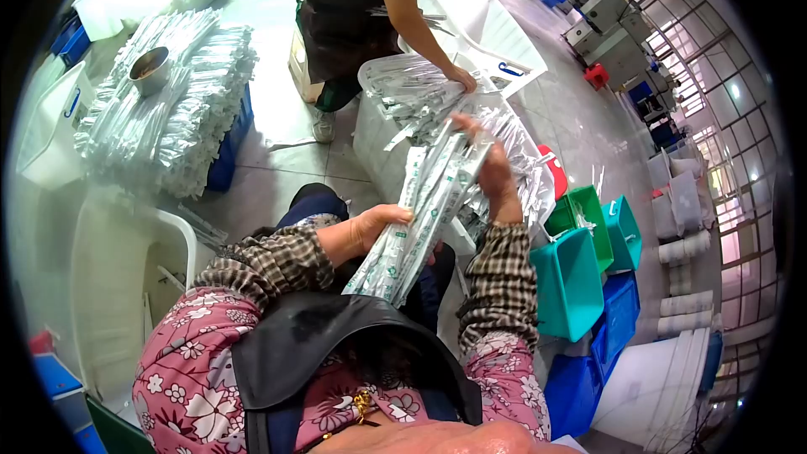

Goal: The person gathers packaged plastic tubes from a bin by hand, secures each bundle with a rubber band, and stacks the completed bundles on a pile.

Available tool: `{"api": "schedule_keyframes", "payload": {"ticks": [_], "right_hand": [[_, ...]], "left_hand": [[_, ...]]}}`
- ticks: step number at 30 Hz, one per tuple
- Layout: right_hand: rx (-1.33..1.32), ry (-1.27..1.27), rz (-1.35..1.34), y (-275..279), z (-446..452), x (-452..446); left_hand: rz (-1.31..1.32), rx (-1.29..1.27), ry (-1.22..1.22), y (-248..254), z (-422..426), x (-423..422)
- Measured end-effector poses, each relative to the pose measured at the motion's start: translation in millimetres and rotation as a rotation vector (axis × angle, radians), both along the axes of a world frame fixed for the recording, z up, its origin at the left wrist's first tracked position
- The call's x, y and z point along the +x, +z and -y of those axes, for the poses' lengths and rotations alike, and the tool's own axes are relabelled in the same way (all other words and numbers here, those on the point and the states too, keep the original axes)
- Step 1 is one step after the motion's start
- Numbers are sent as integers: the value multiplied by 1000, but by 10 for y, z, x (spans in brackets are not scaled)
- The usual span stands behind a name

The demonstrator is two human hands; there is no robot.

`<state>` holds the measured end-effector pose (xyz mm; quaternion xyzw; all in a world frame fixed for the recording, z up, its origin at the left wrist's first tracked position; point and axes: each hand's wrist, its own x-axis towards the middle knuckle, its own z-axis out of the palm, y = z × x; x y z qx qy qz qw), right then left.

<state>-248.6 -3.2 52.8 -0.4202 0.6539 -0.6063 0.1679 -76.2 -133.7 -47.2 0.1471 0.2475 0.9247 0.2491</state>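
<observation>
Bundle of printed slim packets (412, 227) is gripped by L hand (374, 225) at mid-length, fingers closed round it; upper end is held by R hand (494, 170). Bundle is tilted, lower end near black apron (336, 336). Beyond R-hand grip: white tub (378, 139) w/ loose packets (412, 84), reached into by co-worker's hand (461, 78). Right of grip: green bin (588, 227), teal bin (569, 286).

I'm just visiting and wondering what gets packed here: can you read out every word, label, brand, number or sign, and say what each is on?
No text can be read for certain.
Packets in the hands: green print, too small and blurred to read.
Stacked packets at left: no readable print.
Green bin: no lettering that I can make out.
</observation>
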Motion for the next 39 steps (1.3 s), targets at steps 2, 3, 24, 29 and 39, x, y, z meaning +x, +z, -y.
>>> {"api": "schedule_keyframes", "payload": {"ticks": [2, 3, 24, 29, 39], "right_hand": [[188, 88, -2, -17, -3, 383], [107, 104, -158, -402, -7, 333], [220, -102, -331, -211, -124, 564], [-296, -83, -120, -3, -243, 740], [13, -288, -533, -369, -111, 556]], "left_hand": [[25, 25, 19, 156, -4, 116], [39, 80, 8, 130, -11, 143], [46, 162, -67, -366, -190, -134], [-73, -63, 96, -121, -158, -269], [-57, -191, 182, 154, -227, -100]]}}
